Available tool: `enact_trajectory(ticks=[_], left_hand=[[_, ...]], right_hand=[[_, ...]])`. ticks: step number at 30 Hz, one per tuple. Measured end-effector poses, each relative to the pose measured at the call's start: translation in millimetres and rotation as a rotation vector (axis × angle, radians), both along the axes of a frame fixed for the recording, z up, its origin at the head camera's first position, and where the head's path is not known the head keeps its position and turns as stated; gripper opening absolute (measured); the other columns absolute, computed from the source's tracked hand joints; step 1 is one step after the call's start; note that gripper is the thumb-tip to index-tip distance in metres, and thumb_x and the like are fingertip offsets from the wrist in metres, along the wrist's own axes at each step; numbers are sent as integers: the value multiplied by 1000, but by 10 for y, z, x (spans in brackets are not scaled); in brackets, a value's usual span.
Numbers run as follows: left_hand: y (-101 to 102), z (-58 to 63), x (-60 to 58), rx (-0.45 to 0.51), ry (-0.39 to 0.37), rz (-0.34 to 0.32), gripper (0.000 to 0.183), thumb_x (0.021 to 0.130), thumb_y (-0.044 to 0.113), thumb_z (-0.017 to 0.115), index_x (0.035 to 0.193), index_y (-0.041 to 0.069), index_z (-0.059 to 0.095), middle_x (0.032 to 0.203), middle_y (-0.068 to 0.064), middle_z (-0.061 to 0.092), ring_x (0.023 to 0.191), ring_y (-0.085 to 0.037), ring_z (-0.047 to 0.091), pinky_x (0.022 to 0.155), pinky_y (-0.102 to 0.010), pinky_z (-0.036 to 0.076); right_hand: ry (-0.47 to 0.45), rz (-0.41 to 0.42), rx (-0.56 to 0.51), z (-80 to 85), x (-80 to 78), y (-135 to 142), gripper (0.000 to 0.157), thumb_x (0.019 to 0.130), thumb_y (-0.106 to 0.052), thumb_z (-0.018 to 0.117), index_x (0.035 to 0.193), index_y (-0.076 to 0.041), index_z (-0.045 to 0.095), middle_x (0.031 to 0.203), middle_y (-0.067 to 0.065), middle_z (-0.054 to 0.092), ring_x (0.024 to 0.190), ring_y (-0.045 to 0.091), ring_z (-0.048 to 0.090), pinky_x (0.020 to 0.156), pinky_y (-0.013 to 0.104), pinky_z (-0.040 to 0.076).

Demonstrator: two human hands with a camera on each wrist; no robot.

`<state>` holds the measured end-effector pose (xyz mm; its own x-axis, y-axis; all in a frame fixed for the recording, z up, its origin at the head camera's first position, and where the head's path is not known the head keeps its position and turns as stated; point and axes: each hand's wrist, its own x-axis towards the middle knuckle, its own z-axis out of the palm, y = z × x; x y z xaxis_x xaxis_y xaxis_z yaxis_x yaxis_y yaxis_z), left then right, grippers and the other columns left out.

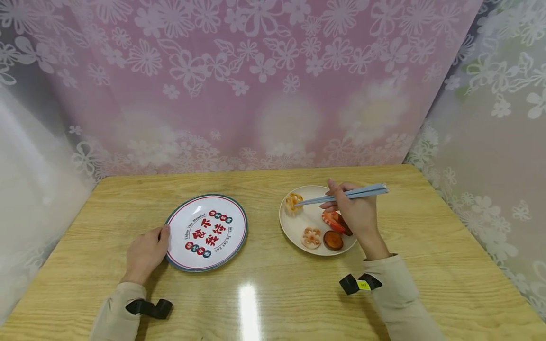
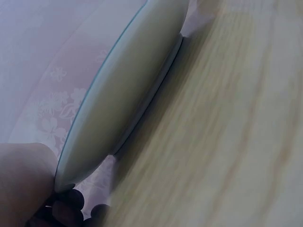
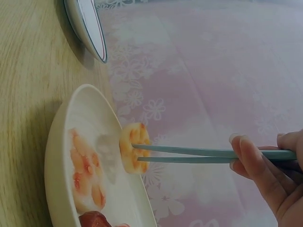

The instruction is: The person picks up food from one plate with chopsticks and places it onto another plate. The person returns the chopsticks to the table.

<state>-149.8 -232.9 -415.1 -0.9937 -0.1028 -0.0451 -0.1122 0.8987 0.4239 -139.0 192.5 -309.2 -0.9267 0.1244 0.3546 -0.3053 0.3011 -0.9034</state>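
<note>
My right hand grips a pair of light blue chopsticks. Their tips are at a yellowish lotus root slice by the left rim of a cream plate; whether the slice is off the plate I cannot tell. A second, pinkish lotus root slice, a round brown slice and a red-and-white shrimp-like piece lie on that plate, the last partly behind my hand. With thumb on top and fingers below, my left hand holds the left rim of a white plate with red characters.
Both plates are on a light wooden table, with a gap between them. A pink flowered curtain hangs behind the table's far edge, and pale flowered cloth stands at the right side.
</note>
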Motion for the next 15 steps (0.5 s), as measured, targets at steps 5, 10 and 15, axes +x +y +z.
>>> enact_trajectory(ticks=[5,10,15], left_hand=[[5,9,8,3,28,-3,48,105,33,29,86,1,61,72,-15,58,68,-31,55,57,-40,37],[7,14,14,6,36,-1,48,104,34,29,81,3,58,69,-13,55,65,-29,52,56,-38,34],[11,-6,21,9,31,3,48,105,34,29,77,6,55,64,-8,50,62,-27,48,55,-35,31]], right_hand=[[53,13,-27,-11,-14,-1,31,98,-9,56,81,14,67,70,35,63,52,30,67,48,31,52],[108,9,-33,-26,-31,-5,29,97,-5,55,79,15,67,68,35,62,51,31,65,46,29,51],[112,1,-27,-36,-21,-11,29,97,-5,55,79,15,67,68,34,63,50,28,66,46,29,51]])
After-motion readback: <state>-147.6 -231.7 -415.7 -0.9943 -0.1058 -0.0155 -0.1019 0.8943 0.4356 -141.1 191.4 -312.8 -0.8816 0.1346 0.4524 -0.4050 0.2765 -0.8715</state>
